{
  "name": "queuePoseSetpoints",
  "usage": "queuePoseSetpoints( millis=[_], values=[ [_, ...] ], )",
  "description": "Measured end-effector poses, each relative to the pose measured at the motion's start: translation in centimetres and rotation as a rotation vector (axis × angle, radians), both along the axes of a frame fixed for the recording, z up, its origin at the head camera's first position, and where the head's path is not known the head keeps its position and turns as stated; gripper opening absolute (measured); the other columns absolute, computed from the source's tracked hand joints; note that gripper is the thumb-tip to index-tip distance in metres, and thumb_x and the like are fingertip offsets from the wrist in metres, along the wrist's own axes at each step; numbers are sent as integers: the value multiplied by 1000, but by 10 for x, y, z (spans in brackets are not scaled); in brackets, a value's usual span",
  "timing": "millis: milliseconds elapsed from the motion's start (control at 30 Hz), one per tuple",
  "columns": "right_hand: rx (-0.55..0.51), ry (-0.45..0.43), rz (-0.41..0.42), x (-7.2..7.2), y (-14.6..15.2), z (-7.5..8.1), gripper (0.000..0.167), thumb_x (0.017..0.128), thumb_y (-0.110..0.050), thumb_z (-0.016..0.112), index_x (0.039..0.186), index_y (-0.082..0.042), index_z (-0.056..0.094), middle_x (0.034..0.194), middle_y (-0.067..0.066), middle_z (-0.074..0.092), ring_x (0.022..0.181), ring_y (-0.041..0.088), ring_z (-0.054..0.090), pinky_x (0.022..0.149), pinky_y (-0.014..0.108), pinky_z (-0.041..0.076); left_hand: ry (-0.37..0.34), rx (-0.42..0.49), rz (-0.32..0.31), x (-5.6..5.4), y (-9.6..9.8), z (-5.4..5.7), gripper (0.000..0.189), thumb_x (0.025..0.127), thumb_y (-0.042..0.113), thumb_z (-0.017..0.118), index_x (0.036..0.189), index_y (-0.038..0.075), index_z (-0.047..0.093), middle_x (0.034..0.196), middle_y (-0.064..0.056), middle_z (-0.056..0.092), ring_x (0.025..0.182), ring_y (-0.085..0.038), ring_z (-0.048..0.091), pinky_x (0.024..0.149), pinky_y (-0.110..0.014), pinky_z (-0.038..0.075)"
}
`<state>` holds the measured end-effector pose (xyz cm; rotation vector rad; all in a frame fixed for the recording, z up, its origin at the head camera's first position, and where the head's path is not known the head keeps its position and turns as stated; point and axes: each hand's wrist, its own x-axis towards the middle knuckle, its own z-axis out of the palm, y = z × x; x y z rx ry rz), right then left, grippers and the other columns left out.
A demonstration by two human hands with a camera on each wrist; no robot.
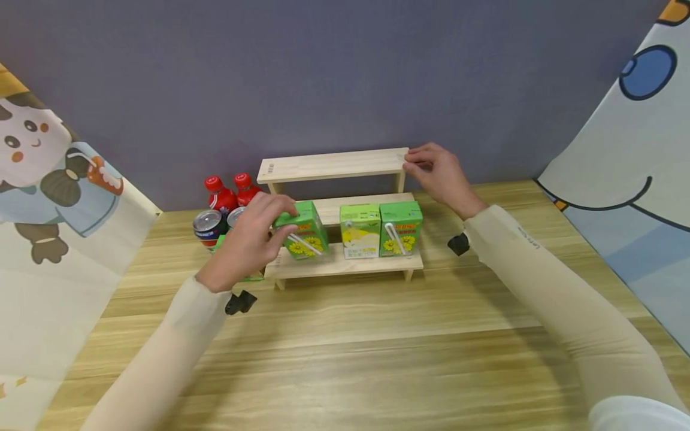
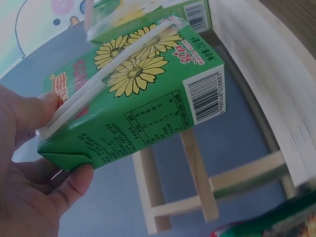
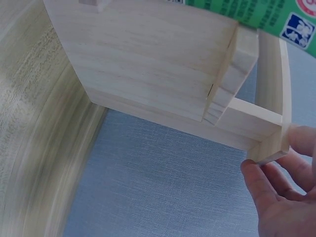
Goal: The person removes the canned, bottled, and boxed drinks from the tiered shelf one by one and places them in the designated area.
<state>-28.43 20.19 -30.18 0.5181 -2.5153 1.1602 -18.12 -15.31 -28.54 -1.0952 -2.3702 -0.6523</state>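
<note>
My left hand grips a green drink carton by its top, thumb on one side and fingers on the other. In the left wrist view this carton shows yellow flowers, a barcode and a wrapped white straw. It is tilted over the left part of the lowest step of a three-tier wooden rack. Whether its base touches the step, I cannot tell. My right hand pinches the right end of the top tier, thumb and fingertips against the wood in the right wrist view.
A yellow-green carton and another green carton stand side by side on the lowest step. Left of the rack are red-capped bottles and cans, partly hidden by my left hand. A grey-blue panel rises behind.
</note>
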Motion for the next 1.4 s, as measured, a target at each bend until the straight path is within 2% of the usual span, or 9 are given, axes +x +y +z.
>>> queuePoseSetpoints(
  millis=[333, 500, 700, 933, 1133, 1400],
  values=[
    [-3, 18, 0, 1, -1, 0, 29, 92, -18, 62, 113, 3, 66, 115, 12, 56, 102, 25, 58, 89, 34, 47, 32, 22, 64, 13, -26, 8, 28, 79, -1, 74, 102, 3, 59, 115, -9, 58, 105, -23, 50, 89, -39, 40],
    [-11, 29, 1, 2, -1, 1, 28, 92, -16, 63, 112, 3, 66, 115, 12, 57, 101, 24, 58, 89, 34, 47, 55, 29, 90, 20, -41, 16, 32, 75, -5, 75, 101, 2, 60, 114, -10, 59, 104, -26, 50, 88, -38, 39],
    [-14, 24, -3, 1, -1, 1, 28, 92, -16, 63, 111, 4, 66, 114, 12, 57, 100, 24, 58, 89, 33, 47, 44, 29, 129, 29, -57, 24, 34, 72, -9, 76, 100, 2, 60, 114, -11, 59, 103, -26, 49, 82, -35, 38],
    [-13, 24, -6, 0, -1, 0, 28, 91, -17, 63, 111, 3, 66, 114, 11, 57, 100, 23, 58, 89, 33, 47, 92, -3, 180, 37, -73, 30, 35, 70, -11, 76, 99, -1, 59, 114, -16, 59, 101, -32, 50, 78, -39, 37],
    [-6, 5, -13, -2, -1, -1, 30, 92, -20, 62, 113, 2, 66, 116, 10, 56, 102, 24, 57, 90, 34, 47, 110, -33, 250, 46, -95, 32, 39, 68, -11, 77, 101, -1, 59, 116, -13, 60, 100, -28, 50, 75, -28, 36],
    [-6, -1, -12, -3, -1, -2, 31, 92, -21, 62, 113, 1, 66, 116, 10, 56, 103, 22, 56, 90, 32, 46, 88, -62, 287, 54, -126, 29, 41, 63, -13, 79, 97, -1, 59, 109, -13, 61, 98, -28, 50, 79, -15, 30]
  ],
)
